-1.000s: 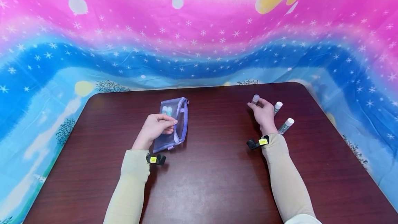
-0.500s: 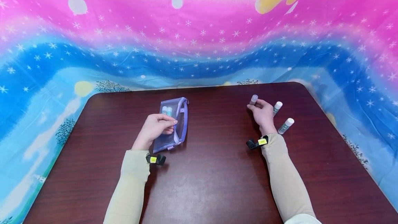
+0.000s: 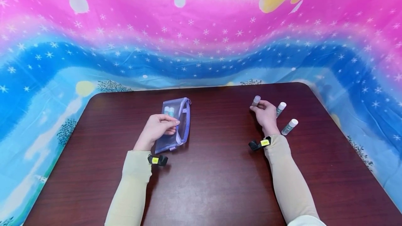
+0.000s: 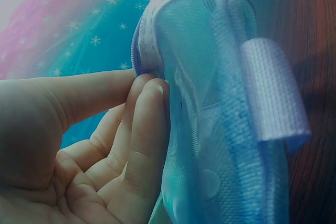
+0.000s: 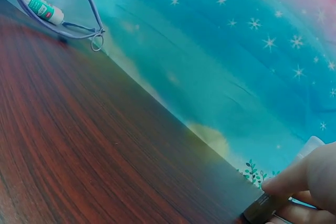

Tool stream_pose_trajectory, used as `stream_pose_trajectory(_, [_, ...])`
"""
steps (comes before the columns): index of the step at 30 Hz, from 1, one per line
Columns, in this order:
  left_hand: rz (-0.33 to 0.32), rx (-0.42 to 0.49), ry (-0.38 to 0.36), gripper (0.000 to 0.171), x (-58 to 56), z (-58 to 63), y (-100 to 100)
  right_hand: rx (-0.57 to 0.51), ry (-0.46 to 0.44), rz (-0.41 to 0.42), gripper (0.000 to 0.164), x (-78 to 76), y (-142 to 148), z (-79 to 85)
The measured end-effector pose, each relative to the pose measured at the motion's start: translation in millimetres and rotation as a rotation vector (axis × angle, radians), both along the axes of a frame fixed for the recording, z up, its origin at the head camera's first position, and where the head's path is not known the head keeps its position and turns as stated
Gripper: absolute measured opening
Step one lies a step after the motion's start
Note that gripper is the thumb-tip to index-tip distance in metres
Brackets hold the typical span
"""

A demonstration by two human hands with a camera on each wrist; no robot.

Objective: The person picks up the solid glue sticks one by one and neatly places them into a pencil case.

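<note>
My left hand (image 3: 159, 128) pinches the rim of a purple mesh zipper pouch (image 3: 186, 128), whose mouth gapes towards the right. In the left wrist view, thumb and fingertips meet on the pouch's pale edging (image 4: 152, 30). Through the mesh, two white-capped glue sticks (image 3: 171, 111) show inside. Over at the right, my right hand (image 3: 266, 116) grips a tube with a translucent greyish cap (image 3: 256, 99), seemingly another glue stick. Its lower end (image 5: 260, 208) looks dark in the right wrist view, and the fingers hide its middle. Beside this hand stands a white-capped glue stick (image 3: 281, 108), partly covered.
Another glue stick (image 3: 289, 127) stands near the right wrist. Everything is on a dark red-brown wooden table (image 3: 213, 170). A pink and blue patterned cloth (image 3: 201, 37) hangs around its back and sides. Each wrist wears a black camera strap.
The tube in the right hand has tipped or shifted slightly to the left. The left hand and the pouch look the same.
</note>
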State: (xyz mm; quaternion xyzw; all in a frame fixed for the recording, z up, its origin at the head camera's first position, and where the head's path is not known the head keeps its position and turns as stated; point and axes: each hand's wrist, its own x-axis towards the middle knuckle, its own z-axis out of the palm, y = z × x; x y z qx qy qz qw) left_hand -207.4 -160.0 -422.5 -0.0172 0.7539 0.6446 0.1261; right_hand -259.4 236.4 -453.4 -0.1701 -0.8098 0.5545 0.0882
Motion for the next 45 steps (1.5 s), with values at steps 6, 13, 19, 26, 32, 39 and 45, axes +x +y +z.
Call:
stream_pose_trajectory(6, [0.003,-0.003,0.006,0.024,-2.0,-2.0,0.7,-0.012,0.013,-0.004,0.036,0.4,0.3,1.3])
stream_pose_trajectory(13, [0.003,0.006,0.012,0.023,-2.1,-0.6,2.3,-0.047,0.042,-0.010,0.037,-1.1,0.0,1.1])
stream_pose_trajectory(19, [0.003,-0.002,0.008,0.024,-2.3,-1.8,2.1,-0.057,0.053,-0.005,0.038,-0.2,-0.7,5.0])
stream_pose_trajectory(26, [0.004,-0.004,-0.003,0.024,-2.2,-4.4,1.0,-0.052,0.032,0.003,0.041,2.5,-2.8,9.5])
stream_pose_trajectory(32, [0.002,0.004,0.001,0.024,-1.3,-4.5,0.3,-0.043,0.039,0.001,0.040,1.9,-4.5,9.4])
stream_pose_trajectory(39, [0.005,0.006,-0.006,0.027,-1.6,-0.2,1.5,-0.058,0.059,0.012,0.041,2.6,-9.4,16.4])
stream_pose_trajectory(45, [0.007,0.001,-0.014,0.027,-2.1,-0.4,-0.4,-0.163,0.109,0.053,0.042,3.5,-17.4,20.9])
